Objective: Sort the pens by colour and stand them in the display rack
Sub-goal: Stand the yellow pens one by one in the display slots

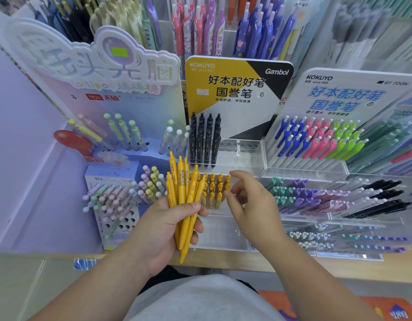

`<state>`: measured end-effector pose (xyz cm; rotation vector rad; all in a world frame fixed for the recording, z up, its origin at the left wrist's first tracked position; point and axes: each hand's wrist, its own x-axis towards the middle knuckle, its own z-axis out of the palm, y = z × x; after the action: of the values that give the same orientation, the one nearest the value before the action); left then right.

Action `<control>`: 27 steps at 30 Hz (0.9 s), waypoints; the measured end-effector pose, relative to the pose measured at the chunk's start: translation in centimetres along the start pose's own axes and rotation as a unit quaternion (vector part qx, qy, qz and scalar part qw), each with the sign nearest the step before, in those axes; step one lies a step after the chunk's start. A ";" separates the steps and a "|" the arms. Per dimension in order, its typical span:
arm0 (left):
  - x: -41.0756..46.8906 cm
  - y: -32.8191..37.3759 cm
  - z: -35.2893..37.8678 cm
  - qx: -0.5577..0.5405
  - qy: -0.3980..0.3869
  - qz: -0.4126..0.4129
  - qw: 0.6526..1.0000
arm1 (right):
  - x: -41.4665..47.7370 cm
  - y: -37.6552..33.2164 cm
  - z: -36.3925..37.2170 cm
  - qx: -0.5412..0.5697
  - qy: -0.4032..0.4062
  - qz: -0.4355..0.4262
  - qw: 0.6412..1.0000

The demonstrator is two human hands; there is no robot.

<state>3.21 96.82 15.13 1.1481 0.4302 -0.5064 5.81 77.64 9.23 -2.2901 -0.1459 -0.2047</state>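
Nearest you, the left hand [167, 225] grips a fanned bundle of yellow pens [184, 193], tips down over the wooden surface [316, 267]. At least six pens show; the fingers hide any others. The bundle sits below the yellow-and-black sign card [237, 89], towards its left edge.

Your right hand [251, 205] is below the same card, to the right of the bundle. Its fingers are loosely curled and hold nothing. It hovers just beside the yellow pens already standing in the clear display rack [223, 235].

Those racked pens [215, 188] stand in four columns of about three. The bundle covers the leftmost column in part, so the count is not firm.

Directly under the card, black pens [205, 140] stand in four columns on an upper tier. Open holes [239, 147] lie to their right.

Left of the card are pastel ball-topped pens [117, 195] and a red object [72, 140]. Right of the card, blue [290, 140], pink [320, 140] and green [346, 140] pens stand in separate groups. Behind the card, more pens fill the upper shelves; these are blurred and cannot be counted.
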 end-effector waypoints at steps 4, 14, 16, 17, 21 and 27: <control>0.0 -0.2 0.4 0.025 -0.039 -0.003 0.999 | 0.0 -3.2 -1.9 0.245 -0.017 0.110 0.963; 0.6 -1.2 1.6 0.067 -0.051 0.003 0.996 | -0.2 -4.0 -4.2 0.409 -0.042 0.218 0.885; 0.8 -1.3 1.4 0.049 -0.005 -0.001 0.999 | 0.2 -3.4 -5.1 0.418 0.001 0.216 0.882; 0.9 -1.4 1.2 0.045 0.015 -0.002 0.999 | 0.3 -3.2 -5.6 0.410 0.023 0.206 0.888; 1.1 -1.7 0.4 0.041 0.053 -0.003 0.998 | 0.7 -2.6 -6.2 0.290 0.068 0.143 0.944; 0.8 -2.0 0.0 0.031 0.050 0.003 0.998 | 0.5 -2.0 -4.6 0.055 0.074 -0.018 0.996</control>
<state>2.67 96.06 13.16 1.2383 0.5001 -0.4620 5.45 75.53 13.82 -2.1556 -0.1191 -0.3743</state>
